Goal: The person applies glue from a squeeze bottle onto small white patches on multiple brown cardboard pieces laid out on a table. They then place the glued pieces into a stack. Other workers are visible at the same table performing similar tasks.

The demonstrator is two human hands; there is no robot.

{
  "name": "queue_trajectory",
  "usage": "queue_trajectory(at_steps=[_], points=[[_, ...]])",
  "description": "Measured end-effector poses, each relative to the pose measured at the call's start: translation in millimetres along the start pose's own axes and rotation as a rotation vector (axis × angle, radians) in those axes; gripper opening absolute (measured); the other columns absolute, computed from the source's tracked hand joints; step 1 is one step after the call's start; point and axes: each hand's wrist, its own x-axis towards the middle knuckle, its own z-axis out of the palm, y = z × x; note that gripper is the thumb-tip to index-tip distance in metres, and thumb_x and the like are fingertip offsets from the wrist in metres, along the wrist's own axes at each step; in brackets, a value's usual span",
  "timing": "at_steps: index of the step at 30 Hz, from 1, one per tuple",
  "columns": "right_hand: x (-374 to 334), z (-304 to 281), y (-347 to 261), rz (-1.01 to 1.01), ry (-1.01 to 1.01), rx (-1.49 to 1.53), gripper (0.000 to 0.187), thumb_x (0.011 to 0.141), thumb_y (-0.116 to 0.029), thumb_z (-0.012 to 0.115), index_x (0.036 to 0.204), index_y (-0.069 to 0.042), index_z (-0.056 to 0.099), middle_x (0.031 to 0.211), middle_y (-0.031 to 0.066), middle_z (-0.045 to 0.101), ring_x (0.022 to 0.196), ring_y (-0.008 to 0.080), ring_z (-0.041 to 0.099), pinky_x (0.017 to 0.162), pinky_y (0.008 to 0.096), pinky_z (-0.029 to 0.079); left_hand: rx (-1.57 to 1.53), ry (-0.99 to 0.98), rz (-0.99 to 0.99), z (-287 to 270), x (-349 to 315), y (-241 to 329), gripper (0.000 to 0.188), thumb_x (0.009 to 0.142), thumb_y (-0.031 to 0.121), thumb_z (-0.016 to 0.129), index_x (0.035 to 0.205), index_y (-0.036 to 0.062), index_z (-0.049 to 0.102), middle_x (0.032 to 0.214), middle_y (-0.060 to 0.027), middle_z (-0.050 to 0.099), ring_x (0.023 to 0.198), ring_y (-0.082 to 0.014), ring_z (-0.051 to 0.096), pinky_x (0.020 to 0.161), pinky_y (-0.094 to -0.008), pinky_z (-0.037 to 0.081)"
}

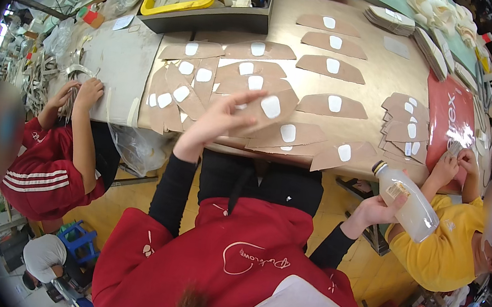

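Note:
My left hand is over the near edge of the table, its thumb and fingers at the left end of a tan curved panel with a white patch. The panel is tilted above other panels, and the fingers partly hide it. On the right, my right hand is wrapped around a clear bottle of whitish contents. The bottle leans, its dark and yellow cap pointing up toward the table. More patched panels lie about: a loose one at the near edge, a column behind it, and overlapping ones at the left.
A dark box with a yellow tray of small tan pieces stands at the far left. Stacked panels and a red sheet lie at right. Co-workers sit close on both sides, their hands on the table.

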Motion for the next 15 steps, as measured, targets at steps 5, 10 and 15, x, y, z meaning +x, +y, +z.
queue_trajectory(at_steps=[5,10,15], points=[[-7,-12,4,0.056,0.005,0.012,0.068,0.087,-0.025,0.068,0.134,0.008,0.030,0.122,0.0342,0.055,0.109,0.0423,0.061,0.096,0.0476,0.052,0.180,0.118,0.078,-47,28,21,0.052,0.090,0.000,0.063,0.140,0.0068,0.052,0.136,-0.0028,0.058,0.104,-0.0055,0.059,0.085,-0.0205,0.050],[-11,-9,1,0.066,-0.038,0.040,0.067,0.087,-0.022,0.067,0.135,0.006,0.030,0.122,0.0333,0.055,0.109,0.0420,0.061,0.097,0.0484,0.052,0.358,0.201,0.207,-71,56,45,0.050,0.087,-0.006,0.058,0.136,0.0039,0.056,0.127,-0.0034,0.062,0.107,-0.0084,0.058,0.090,-0.0244,0.050],[-15,-6,0,0.055,-0.009,0.049,0.066,0.086,-0.023,0.066,0.134,0.006,0.031,0.121,0.0340,0.055,0.110,0.0421,0.060,0.097,0.0482,0.052,0.388,0.103,0.339,-67,63,58,0.047,0.087,-0.005,0.057,0.134,0.0032,0.057,0.128,-0.0058,0.062,0.114,-0.0113,0.057,0.094,-0.0264,0.049]])
